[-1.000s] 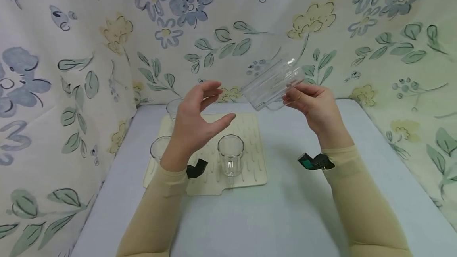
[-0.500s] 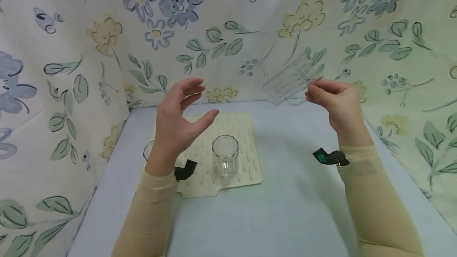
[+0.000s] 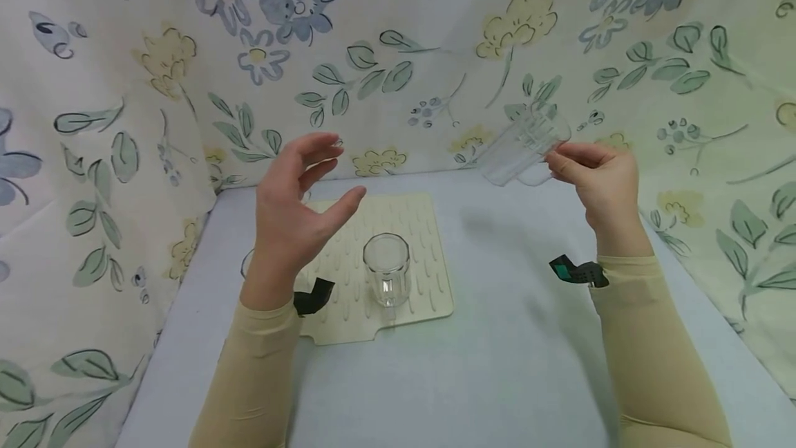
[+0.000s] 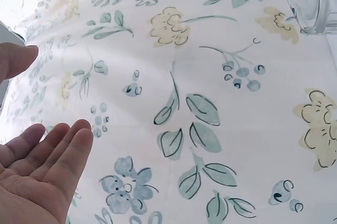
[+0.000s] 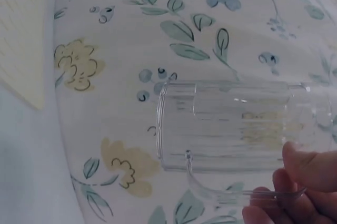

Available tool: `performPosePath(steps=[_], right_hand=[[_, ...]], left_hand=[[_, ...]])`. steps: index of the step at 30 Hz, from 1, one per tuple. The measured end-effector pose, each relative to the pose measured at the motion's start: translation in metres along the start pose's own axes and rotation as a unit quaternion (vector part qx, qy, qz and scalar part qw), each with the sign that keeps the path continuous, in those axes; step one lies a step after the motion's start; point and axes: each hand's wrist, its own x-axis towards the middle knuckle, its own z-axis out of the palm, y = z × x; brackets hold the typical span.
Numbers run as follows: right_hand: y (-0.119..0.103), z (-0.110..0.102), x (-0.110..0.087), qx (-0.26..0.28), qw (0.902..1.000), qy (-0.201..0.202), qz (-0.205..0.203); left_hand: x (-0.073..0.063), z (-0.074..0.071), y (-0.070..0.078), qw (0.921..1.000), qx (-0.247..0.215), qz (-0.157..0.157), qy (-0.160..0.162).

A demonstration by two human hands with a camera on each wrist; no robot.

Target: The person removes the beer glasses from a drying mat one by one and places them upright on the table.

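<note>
1. Pinching a clear mug (image 3: 519, 147) at its right end, beside the handle (image 5: 202, 188), the right hand (image 3: 600, 189) holds it between thumb and fingers.
2. Tilted in the air, the mug is right of the ribbed cream mat (image 3: 429, 254), before the flowered cloth (image 3: 373, 12); its handle is on the underside.
3. The left hand (image 3: 292, 213) is raised above the mat's left part, thumb spread well apart from loosely bent fingers, well apart from the mug.
4. On the mat, between the two hands, stands a clear glass (image 3: 387, 272).
5. A curved clear rim (image 3: 245, 265) shows beside the left wrist, mostly hidden by it.
6. Beige sleeves cover both arms; a black device sits at each wrist.
7. The mat lies on a pale tabletop (image 3: 497, 365).
</note>
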Motion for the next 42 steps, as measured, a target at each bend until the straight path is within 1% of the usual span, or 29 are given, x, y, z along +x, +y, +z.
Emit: performPosePath(steps=[3, 5, 7, 10, 11, 15, 19, 21, 23, 29, 32, 38, 41, 42], right_hand=[[0.005, -0.006, 0.001, -0.033, 0.9991, 0.019, 0.018], [0.008, -0.01, 0.001, -0.072, 0.9964, 0.033, 0.03], [0.012, -0.015, 0.001, -0.117, 0.9912, 0.047, 0.042], [0.018, -0.021, 0.001, -0.165, 0.9822, 0.068, 0.058], [0.021, -0.023, 0.001, -0.174, 0.9799, 0.075, 0.063], [0.03, -0.03, 0.002, -0.196, 0.9723, 0.101, 0.078], [0.038, -0.034, 0.006, -0.216, 0.9638, 0.114, 0.107], [0.042, -0.034, 0.008, -0.234, 0.9568, 0.118, 0.126], [0.046, -0.035, 0.011, -0.252, 0.9505, 0.121, 0.136], [0.062, -0.041, 0.016, -0.318, 0.9298, 0.128, 0.134], [0.07, -0.046, 0.019, -0.34, 0.9203, 0.127, 0.145], [0.082, -0.052, 0.021, -0.359, 0.9102, 0.134, 0.157], [0.087, -0.055, 0.022, -0.366, 0.9066, 0.141, 0.156], [0.089, -0.055, 0.022, -0.367, 0.9057, 0.143, 0.156]], left_hand=[[0.0, -0.001, 0.0, 1.0, 0.0, 0.001, 0.002], [0.0, -0.001, 0.0, 1.0, 0.0, 0.001, 0.001], [0.0, -0.001, 0.0, 1.0, -0.002, 0.001, 0.001], [0.0, -0.001, 0.001, 1.0, -0.006, 0.004, 0.003], [0.0, -0.001, 0.001, 0.9999, -0.007, 0.006, 0.004], [0.001, -0.001, 0.001, 0.9999, -0.013, 0.006, 0.008], [0.001, -0.002, 0.002, 0.9999, -0.009, 0.0, 0.012], [0.001, -0.003, 0.002, 0.9999, -0.006, -0.002, 0.013], [0.001, -0.004, 0.002, 0.9999, -0.003, -0.003, 0.014], [0.001, -0.005, 0.003, 0.9998, 0.011, -0.006, 0.014], [0.002, -0.005, 0.003, 0.9997, 0.019, -0.006, 0.014], [0.003, -0.007, 0.001, 0.9995, 0.027, -0.01, 0.016], [0.003, -0.014, 0.001, 0.9989, 0.026, -0.025, 0.029], [0.003, -0.017, 0.001, 0.9984, 0.022, -0.035, 0.039]])
